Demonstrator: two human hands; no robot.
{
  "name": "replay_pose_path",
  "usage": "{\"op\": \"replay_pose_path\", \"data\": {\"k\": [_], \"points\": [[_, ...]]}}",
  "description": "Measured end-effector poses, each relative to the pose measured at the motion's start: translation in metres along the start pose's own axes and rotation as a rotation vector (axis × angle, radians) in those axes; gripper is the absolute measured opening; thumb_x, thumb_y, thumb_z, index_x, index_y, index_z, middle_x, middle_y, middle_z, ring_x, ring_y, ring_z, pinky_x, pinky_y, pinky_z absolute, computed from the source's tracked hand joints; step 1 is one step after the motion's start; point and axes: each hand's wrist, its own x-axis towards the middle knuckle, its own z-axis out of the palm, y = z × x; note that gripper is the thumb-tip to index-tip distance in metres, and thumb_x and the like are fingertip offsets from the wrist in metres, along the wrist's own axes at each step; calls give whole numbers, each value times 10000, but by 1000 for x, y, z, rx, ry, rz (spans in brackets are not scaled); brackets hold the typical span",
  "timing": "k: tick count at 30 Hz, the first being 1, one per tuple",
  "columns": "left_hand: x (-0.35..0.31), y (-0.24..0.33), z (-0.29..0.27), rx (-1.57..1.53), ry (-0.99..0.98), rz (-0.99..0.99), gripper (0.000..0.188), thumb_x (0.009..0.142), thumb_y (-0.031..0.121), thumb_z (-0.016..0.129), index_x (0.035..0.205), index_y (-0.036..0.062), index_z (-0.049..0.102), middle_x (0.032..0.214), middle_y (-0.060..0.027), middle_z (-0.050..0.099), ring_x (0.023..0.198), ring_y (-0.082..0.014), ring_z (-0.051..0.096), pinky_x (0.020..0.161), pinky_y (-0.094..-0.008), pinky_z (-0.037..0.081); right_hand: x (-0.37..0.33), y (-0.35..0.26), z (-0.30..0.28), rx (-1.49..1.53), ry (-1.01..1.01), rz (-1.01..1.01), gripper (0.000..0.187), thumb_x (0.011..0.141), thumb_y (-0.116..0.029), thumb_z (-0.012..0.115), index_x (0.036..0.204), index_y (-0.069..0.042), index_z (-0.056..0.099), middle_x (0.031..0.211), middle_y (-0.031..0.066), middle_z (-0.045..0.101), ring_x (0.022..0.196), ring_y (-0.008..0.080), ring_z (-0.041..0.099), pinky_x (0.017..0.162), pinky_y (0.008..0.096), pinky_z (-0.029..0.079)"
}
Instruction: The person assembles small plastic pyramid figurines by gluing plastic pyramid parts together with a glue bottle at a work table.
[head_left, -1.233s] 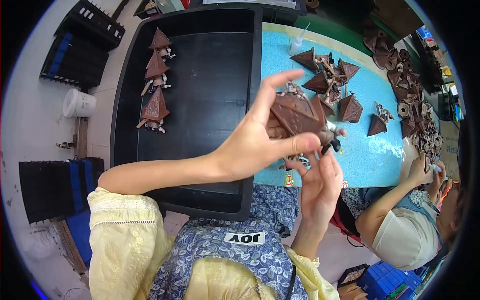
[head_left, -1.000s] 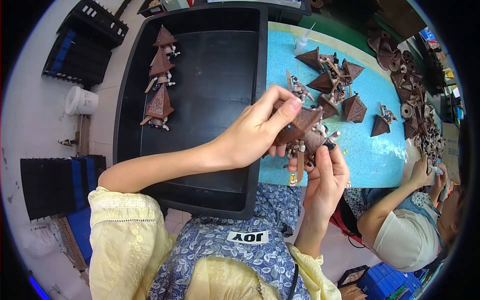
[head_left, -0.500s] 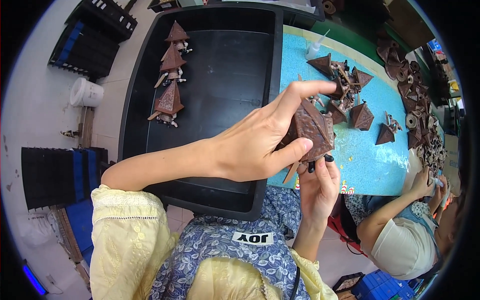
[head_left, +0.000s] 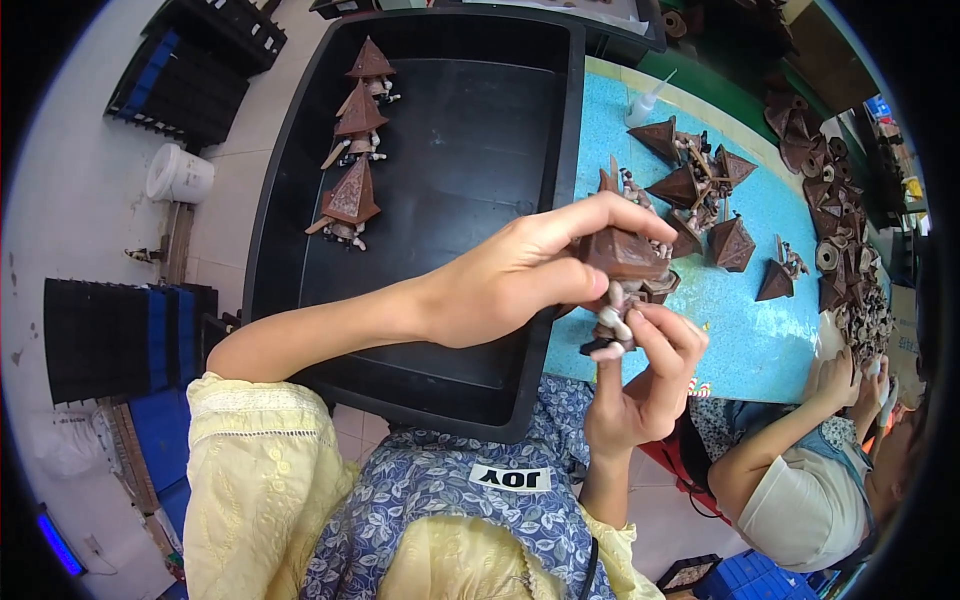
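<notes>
Over the right edge of the black tray [head_left: 572, 120], both my hands are on a figurine [head_left: 627, 257] with a brown, pointed, pyramid-like head and a pale body. My left hand [head_left: 490, 285] reaches across from the left, thumb and fingers closed around the brown head. Below it, my right hand [head_left: 640, 400] pinches the pale body and legs, fingers curled. The head's point and part of the body are hidden by my left hand. Inside the tray, along its left side, three similar figurines stand in a column, the nearest figurine [head_left: 352, 195] being the largest in view.
On the blue table mat [head_left: 740, 345] lie several more figurines [head_left: 732, 245], with a small needle-tipped bottle [head_left: 645, 103] behind them. Brown parts [head_left: 845, 220] are heaped along the right. A co-worker's hands [head_left: 858, 388] work at the far right. A white bucket [head_left: 180, 175] stands left.
The figurine has been turned and tilted between my hands, so its pale body and legs now show below the head. My right hand has come up closer. The whole view has shifted slightly.
</notes>
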Motion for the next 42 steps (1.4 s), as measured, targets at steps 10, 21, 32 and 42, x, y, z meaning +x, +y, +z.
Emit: {"op": "replay_pose_path", "data": {"k": [10,21,32,42], "points": [[-22,-3,1,-43,192,-168,350,931,183,497,1221,10,405,1189,-97,513,1116,-143,509,966,-294,400,0,-29,14,39,27,32,434,577,89,780,974,-27,647,950,120,631,830,252,560,705,320,443],[-140,-8,-49,1488,214,-842,352,827,230,639,1138,158,491,1048,-215,495,855,-402,611,739,-467,508,-19,-2,-11,-152,19,353,324,777,53,669,1089,47,584,1146,179,585,970,243,579,856,337,463],[-119,25,-50,1662,91,-826,599,802,229,683,1338,239,415,1133,-204,520,940,-377,582,804,-447,508,-35,38,-12,-261,-297,584,622,725,-161,790,1260,-18,506,1199,189,490,1067,310,532,899,391,451],[-14,21,34,310,97,-561,492,935,314,569,1279,-13,443,1094,-141,608,985,-193,605,839,-350,501,-24,18,-9,80,271,199,567,757,119,675,1213,-5,362,1176,261,549,987,262,605,833,320,492]]}}
